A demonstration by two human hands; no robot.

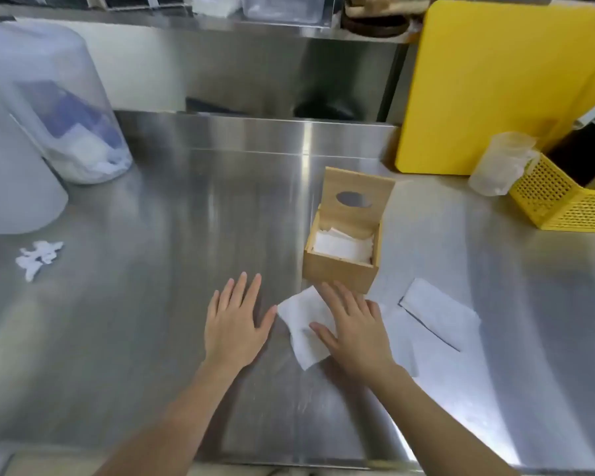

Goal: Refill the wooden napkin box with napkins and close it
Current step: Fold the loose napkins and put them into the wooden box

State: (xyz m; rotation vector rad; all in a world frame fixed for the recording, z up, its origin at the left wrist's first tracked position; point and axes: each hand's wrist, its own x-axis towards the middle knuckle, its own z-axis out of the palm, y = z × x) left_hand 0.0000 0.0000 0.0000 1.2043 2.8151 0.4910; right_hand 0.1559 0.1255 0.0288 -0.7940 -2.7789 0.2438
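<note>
The wooden napkin box (337, 274) stands on the steel counter right of centre. Its lid (356, 197), with an oval hole, is tipped up at the back. White napkins (340, 247) lie stacked inside the box. A loose white napkin (299, 317) lies flat just in front of the box. My right hand (356, 329) rests flat on that napkin, fingers spread. My left hand (234, 321) lies flat on the bare counter to the napkin's left, its thumb almost touching the napkin's edge.
More flat napkins (440, 314) lie to the right of my right hand. A crumpled paper scrap (38, 257) is at the left. Clear plastic containers (49, 108) stand far left. A yellow board (502, 84), a plastic cup (500, 164) and a yellow basket (571, 204) stand at the right.
</note>
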